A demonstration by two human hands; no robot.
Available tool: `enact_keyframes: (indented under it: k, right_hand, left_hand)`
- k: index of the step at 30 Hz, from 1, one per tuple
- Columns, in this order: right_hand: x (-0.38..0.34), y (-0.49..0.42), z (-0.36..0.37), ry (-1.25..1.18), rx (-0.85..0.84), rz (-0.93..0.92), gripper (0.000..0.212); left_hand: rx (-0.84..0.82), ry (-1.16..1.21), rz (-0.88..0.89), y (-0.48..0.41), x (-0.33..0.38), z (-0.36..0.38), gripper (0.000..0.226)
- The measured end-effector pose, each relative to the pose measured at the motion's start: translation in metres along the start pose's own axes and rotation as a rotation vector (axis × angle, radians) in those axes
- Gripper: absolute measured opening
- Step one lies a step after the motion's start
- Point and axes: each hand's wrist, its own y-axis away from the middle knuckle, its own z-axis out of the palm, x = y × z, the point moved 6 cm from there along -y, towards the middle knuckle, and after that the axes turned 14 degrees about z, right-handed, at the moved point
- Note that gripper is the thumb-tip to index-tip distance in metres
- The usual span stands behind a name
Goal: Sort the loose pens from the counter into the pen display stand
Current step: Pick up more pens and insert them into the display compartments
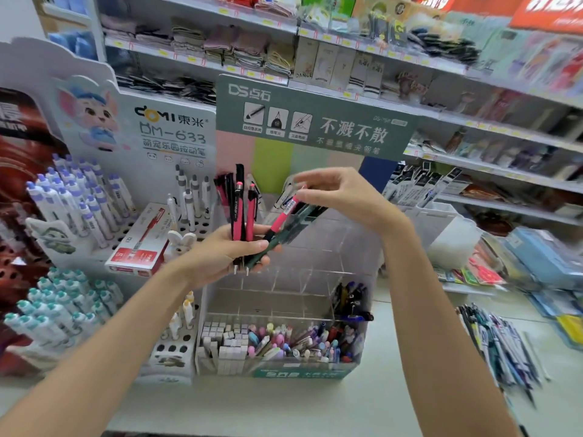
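the left hand (pixel 233 250) holds a bundle of pink and black pens (pixel 240 209) upright above the clear display stand (pixel 315 266), grip clamped round them. the right hand (pixel 344 197) pinches the top of one tilted pink pen (pixel 285 216). sorting is under way; the next move likely calls for drawing it free and choosing a compartment. more loose pens (pixel 498 345) lie on the desk (pixel 315 405), right.

This is a stationery shop. Long shelves (pixel 378 53) edged with yellow price labels (pixel 164 53) carry folded and packaged goods. On the counter (pixel 284 405) stand branded cardboard displays (pixel 151 137) with printed headers (pixel 312 121), filled with rows of identical pens (pixel 79 197), beside a clear acrylic pen display stand (pixel 293 266) and a heap of loose pens (pixel 501 345).
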Motion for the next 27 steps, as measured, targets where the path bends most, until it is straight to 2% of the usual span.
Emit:
enact_keyframes:
  k: [3, 6, 9, 13, 18, 22, 25, 27]
  right_hand:
    - [0.019, 0.003, -0.001, -0.043, 0.041, -0.012, 0.018]
    - [0.021, 0.001, 0.007, -0.074, 0.072, -0.039, 0.018]
    - [0.013, -0.001, 0.025, -0.071, 0.093, -0.090, 0.024]
    - [-0.002, -0.002, 0.051, 0.048, 0.149, -0.125, 0.053]
    - [-0.019, -0.010, 0.079, -0.055, 0.148, -0.197, 0.041]
    - [-0.035, -0.013, 0.104, -0.012, 0.042, -0.218, 0.061]
    - [-0.044, -0.013, 0.113, -0.059, 0.073, -0.302, 0.060]
    - [-0.048, -0.013, 0.114, -0.077, 0.097, -0.338, 0.052]
  left_hand:
    - [-0.078, -0.052, -0.009, -0.006, -0.005, 0.014, 0.032]
    - [-0.151, -0.149, -0.032, -0.008, -0.013, 0.028, 0.031]
    - [-0.054, -0.133, 0.022, -0.013, -0.011, 0.034, 0.027]
    - [0.067, -0.221, 0.093, -0.011, -0.003, 0.022, 0.015]
    - [0.253, -0.281, 0.118, 0.007, 0.008, -0.009, 0.008]
    - [0.306, -0.308, 0.120, 0.023, 0.013, -0.025, 0.011]
    - [0.347, -0.283, 0.155, 0.033, 0.019, -0.032, 0.006]
    - [0.363, -0.266, 0.179, 0.037, 0.024, -0.035, 0.008]
